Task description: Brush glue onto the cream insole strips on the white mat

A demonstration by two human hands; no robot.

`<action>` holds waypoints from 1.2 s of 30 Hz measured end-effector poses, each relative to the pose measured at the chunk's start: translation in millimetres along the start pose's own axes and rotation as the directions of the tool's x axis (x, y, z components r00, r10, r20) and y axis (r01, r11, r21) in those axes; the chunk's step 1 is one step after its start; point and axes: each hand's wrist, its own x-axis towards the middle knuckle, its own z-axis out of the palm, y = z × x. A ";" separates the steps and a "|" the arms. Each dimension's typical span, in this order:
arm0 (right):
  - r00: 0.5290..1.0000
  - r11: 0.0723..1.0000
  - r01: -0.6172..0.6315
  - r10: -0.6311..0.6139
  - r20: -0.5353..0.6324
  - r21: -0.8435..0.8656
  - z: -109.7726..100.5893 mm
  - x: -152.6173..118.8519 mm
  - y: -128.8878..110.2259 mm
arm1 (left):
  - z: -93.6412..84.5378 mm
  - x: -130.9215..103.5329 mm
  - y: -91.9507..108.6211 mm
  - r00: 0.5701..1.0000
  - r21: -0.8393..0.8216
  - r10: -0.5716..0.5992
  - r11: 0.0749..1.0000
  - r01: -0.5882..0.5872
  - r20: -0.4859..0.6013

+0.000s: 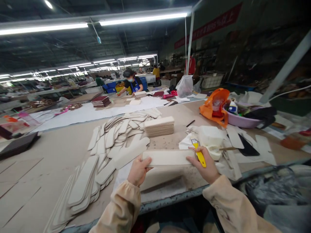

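Observation:
A long cream strip [168, 157] is stretched level between my two hands near the table's front edge. My left hand [139, 169] is closed on its left end, thumb on top. With thumb and fingers my right hand [204, 164] grips the right end, and a brush with a yellow handle [200, 156] lies against that hand, bristles pointing away. Below the strip sits a pale block or stack [159, 177], partly covered. Just beyond is a neat stack of strips [159, 127]. To the left spreads a heap of loose cream pieces [110, 137].
A white tub [211, 137] stands beyond my right hand, near an orange bag [215, 105] and a purple basin [243, 120]. Loose scraps lie at the right. Across the table a person [132, 84] works beside a dark red stack [100, 101].

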 end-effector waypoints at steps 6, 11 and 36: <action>0.999 0.999 0.013 -0.011 0.051 -0.041 13.0 16.2 1.6 | -18.1 0.6 -4.7 0.998 0.043 -0.055 0.998 0.055 0.014; 0.999 0.991 0.053 -0.054 -0.001 -0.123 25.1 66.7 -3.7 | -20.8 37.9 22.2 0.998 0.090 0.013 0.996 -0.018 0.060; 0.995 0.887 -0.102 0.096 -0.037 -0.450 125.5 279.8 77.1 | 5.8 266.9 90.3 0.855 0.913 0.509 0.387 -0.128 -0.096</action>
